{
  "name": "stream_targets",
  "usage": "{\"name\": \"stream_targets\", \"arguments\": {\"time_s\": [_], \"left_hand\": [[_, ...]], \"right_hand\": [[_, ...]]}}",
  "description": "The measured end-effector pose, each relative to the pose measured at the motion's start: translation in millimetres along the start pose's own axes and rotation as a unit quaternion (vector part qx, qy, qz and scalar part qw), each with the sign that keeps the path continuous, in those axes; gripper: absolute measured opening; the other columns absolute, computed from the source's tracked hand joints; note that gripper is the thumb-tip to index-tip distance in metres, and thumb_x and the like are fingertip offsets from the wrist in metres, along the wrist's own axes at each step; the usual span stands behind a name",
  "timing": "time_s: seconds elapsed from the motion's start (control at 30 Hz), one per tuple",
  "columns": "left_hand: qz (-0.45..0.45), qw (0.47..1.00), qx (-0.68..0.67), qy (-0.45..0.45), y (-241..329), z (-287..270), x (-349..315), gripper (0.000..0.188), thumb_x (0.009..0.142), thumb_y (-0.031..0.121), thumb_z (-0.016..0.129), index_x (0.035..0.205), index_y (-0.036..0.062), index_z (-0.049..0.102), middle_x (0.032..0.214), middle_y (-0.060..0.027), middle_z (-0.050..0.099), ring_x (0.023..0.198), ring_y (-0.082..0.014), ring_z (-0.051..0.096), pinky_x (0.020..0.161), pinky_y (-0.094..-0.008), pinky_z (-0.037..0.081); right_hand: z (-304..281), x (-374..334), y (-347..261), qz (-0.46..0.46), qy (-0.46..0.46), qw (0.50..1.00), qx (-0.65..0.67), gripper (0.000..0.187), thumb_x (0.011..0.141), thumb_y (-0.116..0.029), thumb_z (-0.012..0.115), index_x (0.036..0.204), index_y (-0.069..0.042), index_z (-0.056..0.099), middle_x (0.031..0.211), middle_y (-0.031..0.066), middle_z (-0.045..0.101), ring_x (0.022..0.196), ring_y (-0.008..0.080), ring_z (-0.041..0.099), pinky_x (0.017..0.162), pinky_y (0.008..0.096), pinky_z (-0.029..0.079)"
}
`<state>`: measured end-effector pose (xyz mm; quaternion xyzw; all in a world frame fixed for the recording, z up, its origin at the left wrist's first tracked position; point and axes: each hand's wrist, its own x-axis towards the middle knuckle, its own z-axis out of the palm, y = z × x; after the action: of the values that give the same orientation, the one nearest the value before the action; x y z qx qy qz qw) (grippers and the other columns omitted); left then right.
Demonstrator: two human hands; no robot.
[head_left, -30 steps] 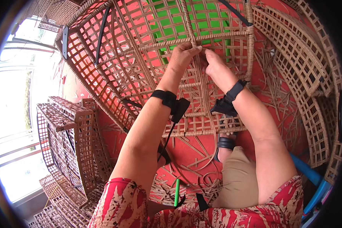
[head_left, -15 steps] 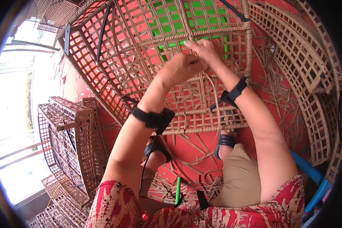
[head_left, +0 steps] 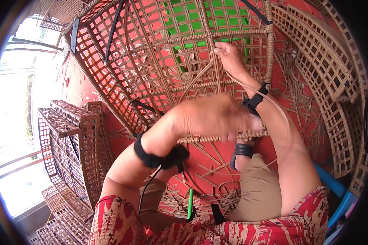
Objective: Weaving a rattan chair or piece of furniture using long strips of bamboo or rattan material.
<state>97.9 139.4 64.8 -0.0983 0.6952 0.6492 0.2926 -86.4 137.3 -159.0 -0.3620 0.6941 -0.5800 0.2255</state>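
Note:
A large openwork wicker frame point(head_left: 180, 85) of brown woven strands stands tilted in front of me. My right hand point(head_left: 231, 59) is up at its wrapped crossbar, thumb and fingers pinched on a wicker strand point(head_left: 285, 112) where it meets the weave. From there the loose strand loops out over my right forearm and curves back toward my lap. My left hand point(head_left: 216, 116) is lower and nearer me, in front of the frame's near edge. Motion smears its fingers, so whether it grips anything cannot be made out.
Behind the weave is a bright green plastic seat point(head_left: 229, 20). Other woven panels point(head_left: 323, 69) stand along the right, and more are stacked point(head_left: 84, 143) at the left by a window. Strand offcuts point(head_left: 176, 200) litter the red floor. A green stick point(head_left: 190, 203) is close to my lap.
My left hand has swung down toward me, away from my right hand. The strand now bows out over my right forearm. My right hand stays at the crossbar, shifted slightly right and down.

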Motion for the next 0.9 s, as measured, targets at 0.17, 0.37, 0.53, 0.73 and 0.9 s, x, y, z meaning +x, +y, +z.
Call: {"name": "stream_targets", "arguments": {"time_s": [0.17,0.37,0.53,0.73,0.9], "left_hand": [[0.098,0.893,0.040,0.437,-119,-96,85,0.032,0.092,0.020,0.059,0.113,-0.0048,0.059,0.086,-0.0054,0.065,0.076,-0.0123,0.062,0.065,-0.0263,0.051],[0.203,0.874,-0.185,0.402,-117,-107,126,0.026,0.087,0.014,0.065,0.109,-0.0003,0.063,0.084,-0.0015,0.065,0.069,-0.0090,0.059,0.059,-0.0226,0.050],[0.139,0.916,-0.190,0.325,-115,-126,119,0.025,0.085,0.018,0.069,0.108,0.0090,0.066,0.076,0.0049,0.061,0.059,-0.0029,0.052,0.054,-0.0199,0.045],[0.084,0.942,-0.147,0.290,-105,-124,108,0.027,0.085,0.026,0.069,0.105,0.0073,0.066,0.071,0.0025,0.061,0.061,-0.0073,0.054,0.052,-0.0232,0.043],[0.057,0.930,0.166,0.323,-103,-137,105,0.035,0.084,0.035,0.067,0.101,0.0042,0.064,0.078,-0.0103,0.067,0.068,-0.0222,0.063,0.061,-0.0359,0.049]], "right_hand": [[12,-14,-16,0.051,0.073,0.988,0.124,0.020,0.090,-0.014,0.062,0.103,0.001,0.064,0.085,0.0023,0.066,0.069,0.0070,0.059,0.061,0.0226,0.047],[3,-20,-20,0.258,0.098,0.895,0.351,0.012,0.089,-0.016,0.063,0.092,-0.004,0.064,0.083,0.0048,0.068,0.071,0.0130,0.066,0.059,0.0255,0.052],[-5,-15,-32,0.357,0.061,0.866,0.345,0.014,0.089,-0.018,0.064,0.091,-0.004,0.063,0.083,0.0060,0.068,0.069,0.0162,0.067,0.056,0.0281,0.054],[-9,-9,-26,0.396,0.042,0.851,0.343,0.006,0.087,-0.007,0.059,0.090,-0.003,0.061,0.080,0.0077,0.067,0.068,0.0182,0.066,0.057,0.0316,0.056],[-21,-2,-27,0.368,-0.022,0.882,0.293,0.012,0.090,-0.013,0.055,0.091,-0.003,0.061,0.079,0.0081,0.066,0.069,0.0206,0.066,0.059,0.0345,0.055]]}}
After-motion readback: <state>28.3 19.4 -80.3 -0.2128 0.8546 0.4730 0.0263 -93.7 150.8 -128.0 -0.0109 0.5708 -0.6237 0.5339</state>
